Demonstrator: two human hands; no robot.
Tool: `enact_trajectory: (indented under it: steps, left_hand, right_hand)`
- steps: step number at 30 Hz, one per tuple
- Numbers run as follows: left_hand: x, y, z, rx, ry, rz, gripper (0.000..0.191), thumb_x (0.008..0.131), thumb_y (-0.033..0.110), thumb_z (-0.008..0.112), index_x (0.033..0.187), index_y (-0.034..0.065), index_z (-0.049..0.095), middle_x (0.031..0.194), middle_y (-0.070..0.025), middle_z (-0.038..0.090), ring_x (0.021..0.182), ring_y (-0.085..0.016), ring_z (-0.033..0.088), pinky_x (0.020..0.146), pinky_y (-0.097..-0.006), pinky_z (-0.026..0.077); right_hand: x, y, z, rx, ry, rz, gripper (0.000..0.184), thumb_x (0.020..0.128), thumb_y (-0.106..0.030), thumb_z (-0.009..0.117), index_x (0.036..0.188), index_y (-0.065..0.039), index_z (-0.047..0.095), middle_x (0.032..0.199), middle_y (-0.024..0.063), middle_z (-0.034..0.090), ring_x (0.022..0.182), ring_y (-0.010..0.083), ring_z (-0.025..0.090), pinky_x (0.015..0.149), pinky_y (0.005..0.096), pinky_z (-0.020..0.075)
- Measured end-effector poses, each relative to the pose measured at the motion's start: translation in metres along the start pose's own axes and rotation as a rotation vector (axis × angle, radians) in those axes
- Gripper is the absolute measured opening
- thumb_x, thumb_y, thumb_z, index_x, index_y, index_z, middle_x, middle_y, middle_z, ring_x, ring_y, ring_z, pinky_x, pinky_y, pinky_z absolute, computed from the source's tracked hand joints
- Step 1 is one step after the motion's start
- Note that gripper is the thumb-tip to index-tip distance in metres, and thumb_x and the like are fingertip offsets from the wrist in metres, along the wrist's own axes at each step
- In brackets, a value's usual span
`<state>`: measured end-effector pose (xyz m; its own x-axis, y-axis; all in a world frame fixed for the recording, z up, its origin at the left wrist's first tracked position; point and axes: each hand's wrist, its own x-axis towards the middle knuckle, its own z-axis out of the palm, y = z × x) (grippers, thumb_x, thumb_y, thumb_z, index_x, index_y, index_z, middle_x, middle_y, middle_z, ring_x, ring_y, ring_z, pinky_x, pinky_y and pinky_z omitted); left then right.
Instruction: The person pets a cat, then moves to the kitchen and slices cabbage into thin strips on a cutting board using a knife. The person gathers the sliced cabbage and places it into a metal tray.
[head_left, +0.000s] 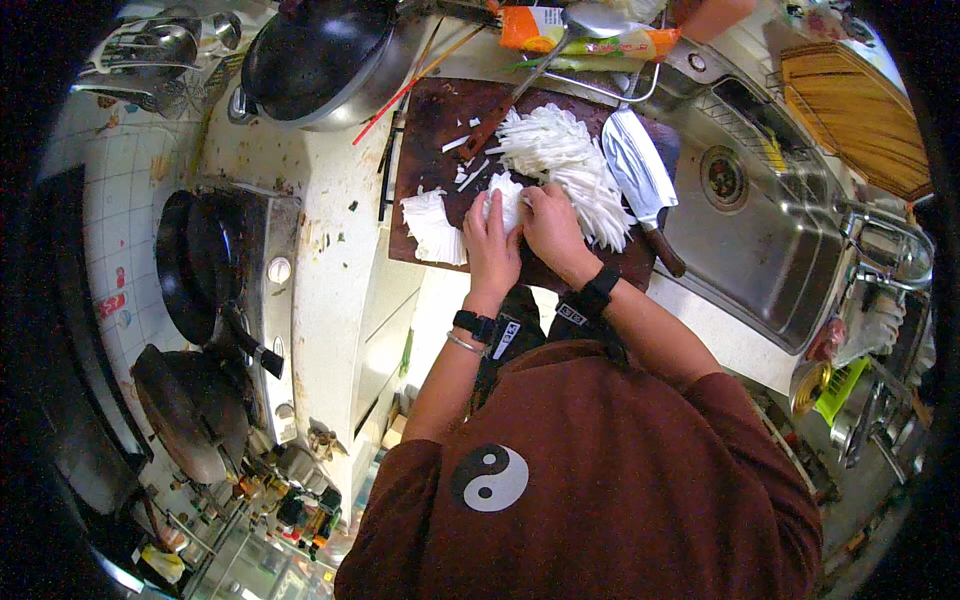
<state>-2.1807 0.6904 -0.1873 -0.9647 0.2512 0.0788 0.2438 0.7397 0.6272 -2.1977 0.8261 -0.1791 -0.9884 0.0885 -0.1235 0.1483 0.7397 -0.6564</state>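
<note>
On a dark brown cutting board (420, 150), both my hands hold a small bunch of white sliced vegetable (507, 196), perhaps radish. My left hand (491, 240) grips its near left side, fingers extended along it. My right hand (553, 229) pinches it from the right. A large heap of white shreds (562, 154) lies just beyond and to the right of my hands. Left of my left hand sits a flat stack of thin white slices (433, 231). The cleaver (639, 165) rests on the board's right side, its dark handle towards me.
A metal spatula with a wooden handle (491, 124) lies across the board's back. To the right is a steel sink (757, 255); at the back left, a black wok (319, 60). Red-tipped chopsticks (390, 112) lie beside the board. A gas stove (279, 322) with pans stands left.
</note>
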Motion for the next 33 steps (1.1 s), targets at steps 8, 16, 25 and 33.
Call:
enact_trajectory:
  steps: [8, 16, 25, 33]
  left_hand:
    - [-0.003, -0.002, -0.002, 0.075, -0.024, -0.002, 0.066, 0.088, 0.006, 0.063, 0.146, 0.0017, 0.032, 0.148, -0.0250, 0.031, 0.129, -0.046, 0.038, 0.107, -0.0507, 0.033]
    - [-0.009, -0.001, -0.012, 0.010, -0.238, 0.138, 0.063, 0.088, 0.013, 0.065, 0.144, 0.0043, 0.038, 0.146, -0.0243, 0.035, 0.132, -0.042, 0.038, 0.110, -0.0508, 0.031]
    - [-0.003, 0.019, -0.027, 0.376, -0.315, 0.280, 0.057, 0.082, 0.023, 0.070, 0.130, -0.0011, 0.051, 0.127, -0.0139, 0.051, 0.119, -0.030, 0.048, 0.102, -0.0399, 0.041]
    - [-0.003, 0.022, -0.031, 0.381, -0.293, 0.330, 0.055, 0.083, 0.015, 0.065, 0.130, -0.0061, 0.048, 0.118, -0.0140, 0.052, 0.111, -0.029, 0.050, 0.093, -0.0335, 0.049]
  right_hand:
    - [0.006, 0.004, 0.004, 0.143, 0.130, -0.311, 0.021, 0.079, -0.009, 0.065, 0.097, 0.002, 0.066, 0.101, 0.0236, 0.061, 0.093, 0.0420, 0.058, 0.081, 0.0478, 0.0484]
    - [-0.021, 0.011, -0.025, 0.036, -0.208, -0.051, 0.030, 0.083, -0.010, 0.066, 0.110, 0.003, 0.063, 0.102, 0.0231, 0.059, 0.095, 0.0410, 0.059, 0.083, 0.0446, 0.0486]
    - [-0.027, 0.014, -0.033, 0.115, -0.177, -0.086, 0.024, 0.085, -0.008, 0.064, 0.108, 0.000, 0.065, 0.104, 0.0211, 0.059, 0.093, 0.0388, 0.061, 0.082, 0.0425, 0.0500]
    - [-0.071, 0.085, -0.146, -0.289, 0.248, -0.023, 0.038, 0.079, -0.006, 0.064, 0.117, -0.005, 0.060, 0.110, 0.0176, 0.058, 0.103, 0.0372, 0.055, 0.086, 0.0442, 0.0488]
